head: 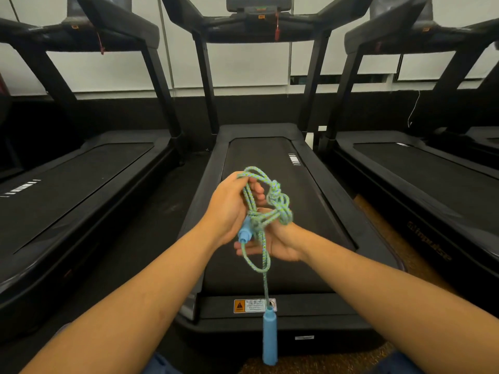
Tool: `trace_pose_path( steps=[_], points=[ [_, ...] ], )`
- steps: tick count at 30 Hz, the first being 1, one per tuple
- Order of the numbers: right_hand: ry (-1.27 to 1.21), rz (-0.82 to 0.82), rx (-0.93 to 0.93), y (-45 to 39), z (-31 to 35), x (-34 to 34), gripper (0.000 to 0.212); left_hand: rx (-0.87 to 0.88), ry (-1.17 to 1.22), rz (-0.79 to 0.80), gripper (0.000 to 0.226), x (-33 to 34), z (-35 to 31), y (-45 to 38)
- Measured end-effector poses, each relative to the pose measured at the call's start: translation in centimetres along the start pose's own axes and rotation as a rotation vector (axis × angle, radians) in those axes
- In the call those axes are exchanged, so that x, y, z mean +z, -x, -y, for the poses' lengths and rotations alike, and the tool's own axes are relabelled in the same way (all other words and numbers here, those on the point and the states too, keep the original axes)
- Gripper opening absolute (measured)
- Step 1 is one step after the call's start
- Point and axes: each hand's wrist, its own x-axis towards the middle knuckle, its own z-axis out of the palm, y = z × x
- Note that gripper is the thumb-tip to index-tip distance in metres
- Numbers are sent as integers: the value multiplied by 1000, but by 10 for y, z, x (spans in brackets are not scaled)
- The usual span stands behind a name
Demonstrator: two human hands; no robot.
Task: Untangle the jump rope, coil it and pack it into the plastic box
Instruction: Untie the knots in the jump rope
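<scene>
We grip the jump rope (266, 209) in the left hand (229, 209); right hand (278, 245), fingers relaxed beneath, should loosen the knot (274, 188) gently.

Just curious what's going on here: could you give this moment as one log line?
stage: untangling | jump rope: knotted, held by both hands | left hand grips loops | right hand beneath | one handle dangling | box: unseen

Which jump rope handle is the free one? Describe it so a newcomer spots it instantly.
Start at the middle treadmill, the one directly ahead of the person, and drop to its near end by the warning sticker. The dangling handle hangs there on a single strand below both hands. Unlike the other handle, which sits up in the rope tangle against the left hand, nothing touches it.
</scene>
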Motion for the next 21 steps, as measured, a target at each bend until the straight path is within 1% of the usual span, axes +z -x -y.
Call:
trace_pose_path(
  steps=[3,6,7,9,11,13,16,18,19,21],
  points=[
    [-39,-17,192,3,2,2,37,31,-118,-131,24,-12,3,-8],
    [-11,64,272,8,8,0,29,44,-204,-230,23,-23,8,-12],
    [-28,106,277,9,11,-2,30,49,-240,-263,23,-26,10,-13],
    [-91,164,267,9,16,-9,38,60,-295,-322,24,-31,12,-16],
    [-137,183,240,10,20,-18,50,53,-332,-354,23,-38,13,-19],
    [-131,199,228,14,23,-24,60,20,-357,-363,23,-41,14,-19],
    [-52,235,200,21,26,-25,53,-16,-305,-350,25,-39,13,-16],
    [95,182,147,20,25,-28,53,-1,-230,-345,26,-37,10,-17],
    [116,178,131,20,25,-29,54,13,-197,-338,26,-36,8,-17],
    [64,232,141,20,24,-29,60,39,-160,-325,26,-35,5,-16]
  ],
)
